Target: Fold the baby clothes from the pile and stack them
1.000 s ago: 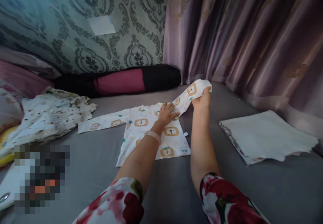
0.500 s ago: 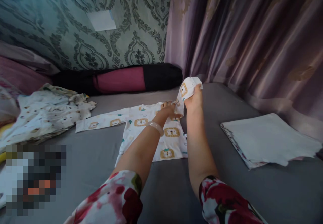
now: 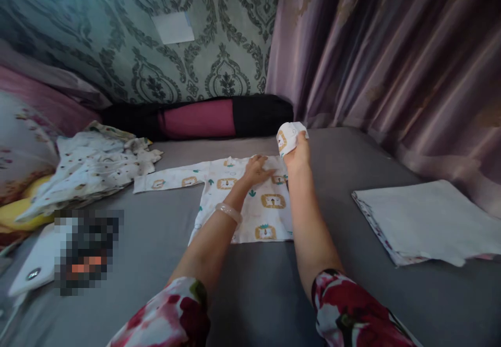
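A small white long-sleeved shirt (image 3: 258,208) with yellow lion prints lies flat on the grey bed (image 3: 254,295). My left hand (image 3: 257,170) rests flat on its chest near the collar, fingers stretched out. My right hand (image 3: 297,151) pinches the cuff of the shirt's right sleeve (image 3: 287,135) and holds it lifted above the shirt's right shoulder. The left sleeve (image 3: 168,179) lies stretched out to the left.
A heap of white printed clothes (image 3: 94,167) lies at the left by pillows (image 3: 27,143). A folded white cloth (image 3: 426,222) sits at the right. A black and pink bolster (image 3: 203,117) lies along the patterned wall. Curtains (image 3: 391,60) hang at the right.
My right hand has carried the sleeve cuff inward from the far right, so the sleeve now stands bunched above the shirt's shoulder. My left hand stayed pressed on the shirt.
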Tool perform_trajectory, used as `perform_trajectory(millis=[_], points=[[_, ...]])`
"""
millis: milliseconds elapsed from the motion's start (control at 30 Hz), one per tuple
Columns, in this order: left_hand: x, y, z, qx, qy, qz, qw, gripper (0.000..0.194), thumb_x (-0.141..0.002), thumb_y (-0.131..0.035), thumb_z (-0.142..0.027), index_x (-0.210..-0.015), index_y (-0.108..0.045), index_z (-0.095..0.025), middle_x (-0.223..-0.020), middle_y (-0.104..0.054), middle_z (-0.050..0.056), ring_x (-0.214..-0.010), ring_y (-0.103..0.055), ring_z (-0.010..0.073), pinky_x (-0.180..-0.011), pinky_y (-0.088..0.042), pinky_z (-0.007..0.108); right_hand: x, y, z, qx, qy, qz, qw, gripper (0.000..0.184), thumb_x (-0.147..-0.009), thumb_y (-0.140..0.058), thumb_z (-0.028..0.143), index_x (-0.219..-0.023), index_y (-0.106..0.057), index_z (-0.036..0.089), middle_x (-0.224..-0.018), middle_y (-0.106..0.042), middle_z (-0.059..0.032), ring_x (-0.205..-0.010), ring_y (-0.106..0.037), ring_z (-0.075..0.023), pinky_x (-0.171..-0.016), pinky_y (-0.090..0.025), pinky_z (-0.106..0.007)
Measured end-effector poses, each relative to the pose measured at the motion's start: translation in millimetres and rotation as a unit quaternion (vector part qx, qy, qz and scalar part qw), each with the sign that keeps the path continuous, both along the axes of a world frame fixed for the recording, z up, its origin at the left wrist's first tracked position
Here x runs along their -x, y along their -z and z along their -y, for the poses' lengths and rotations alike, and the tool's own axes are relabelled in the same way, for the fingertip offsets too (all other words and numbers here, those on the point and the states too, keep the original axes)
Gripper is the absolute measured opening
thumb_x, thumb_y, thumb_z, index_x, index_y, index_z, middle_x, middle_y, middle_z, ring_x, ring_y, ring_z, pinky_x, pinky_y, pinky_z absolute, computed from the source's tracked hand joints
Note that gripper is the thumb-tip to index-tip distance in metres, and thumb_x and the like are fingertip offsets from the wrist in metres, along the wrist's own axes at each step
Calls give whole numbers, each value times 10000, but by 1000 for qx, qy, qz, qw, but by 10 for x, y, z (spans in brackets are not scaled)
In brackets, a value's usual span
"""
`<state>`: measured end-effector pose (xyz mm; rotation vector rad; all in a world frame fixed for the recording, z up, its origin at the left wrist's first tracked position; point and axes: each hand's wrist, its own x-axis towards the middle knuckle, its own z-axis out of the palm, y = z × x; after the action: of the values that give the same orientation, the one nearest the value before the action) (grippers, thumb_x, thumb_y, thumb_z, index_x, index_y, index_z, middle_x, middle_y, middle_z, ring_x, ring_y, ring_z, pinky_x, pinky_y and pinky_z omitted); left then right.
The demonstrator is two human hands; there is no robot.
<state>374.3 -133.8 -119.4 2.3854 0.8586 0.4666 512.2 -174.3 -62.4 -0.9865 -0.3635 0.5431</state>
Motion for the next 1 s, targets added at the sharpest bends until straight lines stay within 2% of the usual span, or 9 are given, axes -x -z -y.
perform_trajectory(millis=[67, 167, 300, 367, 467, 600, 733, 833, 1000], points=[[219, 50, -39, 55, -91, 80, 991, 386, -822, -617, -352, -1156, -628, -159, -1183, -634, 133, -1110, -586, 258, -985, -448, 395, 52, 34, -54, 18, -22, 8, 1000, 501, -948, -325, 555, -1229, -558, 212, -1086, -685, -94, -999, -661, -207, -851, -541, -413], [578, 84, -89, 177, -219, 167, 945, 260, -857, -565, -329, -1027, -660, -157, -919, -685, 85, -861, -651, 202, -798, -531, 342, 160, 82, -130, 43, -56, 1, 998, 444, -910, -431, 510, -1184, -581, 194, -1033, -694, -90, -963, -664, -224, -836, -546, -423], [963, 91, -82, 313, -272, 265, 870, 233, -863, -562, -303, -990, -639, -123, -783, -658, 56, -675, -639, 130, -646, -535, 250, 381, 142, -167, 143, -84, -6, 986, 295, -825, -570, 385, -1013, -630, 165, -847, -691, -67, -798, -664, -220, -726, -560, -377], [1064, 100, -49, 340, -277, 315, 842, 198, -861, -567, -266, -969, -630, -112, -809, -661, 59, -698, -649, 112, -676, -539, 229, 516, 182, -155, 211, -89, 40, 973, 192, -790, -597, 328, -889, -646, 171, -739, -659, -27, -723, -642, -199, -658, -538, -317], [1112, 114, 3, 353, -279, 369, 813, 200, -876, -553, -226, -1027, -611, -109, -886, -664, 72, -757, -663, 102, -763, -544, 238, 721, 256, -125, 288, -88, 197, 933, 156, -779, -596, 324, -716, -633, 187, -613, -565, 30, -663, -589, -162, -585, -456, -236], [1109, 98, 34, 348, -253, 381, 818, 348, -933, -507, -342, -1203, -559, -129, -957, -662, 93, -811, -672, 119, -811, -549, 267, 961, 362, -103, 366, -101, 387, 840, 250, -806, -571, 344, -611, -589, 188, -560, -496, 48, -618, -514, -132, -552, -359, -212], [1123, 64, 24, 368, -207, 376, 825, 512, -945, -451, -491, -1343, -484, -169, -1001, -663, 104, -879, -676, 147, -849, -537, 283, 1139, 438, -99, 401, -112, 480, 772, 185, -827, -562, 303, -716, -663, 193, -687, -622, 14, -697, -554, -145, -608, -367, -216], [1113, 49, 18, 389, -173, 382, 821, 563, -939, -438, -536, -1383, -456, -191, -1030, -668, 106, -915, -674, 162, -889, -517, 310, 1243, 460, -95, 409, -122, 497, 755, 184, -844, -547, 259, -904, -715, 215, -843, -698, -14, -798, -609, -162, -684, -402, -220], [1066, 25, 25, 415, -123, 387, 814, 535, -951, -415, -526, -1389, -457, -222, -1124, -670, 113, -956, -675, 187, -902, -500, 345, 1375, 468, -110, 385, -117, 508, 761, 254, -896, -507, 241, -1044, -710, 210, -972, -725, -55, -908, -648, -185, -792, -445, -243]])
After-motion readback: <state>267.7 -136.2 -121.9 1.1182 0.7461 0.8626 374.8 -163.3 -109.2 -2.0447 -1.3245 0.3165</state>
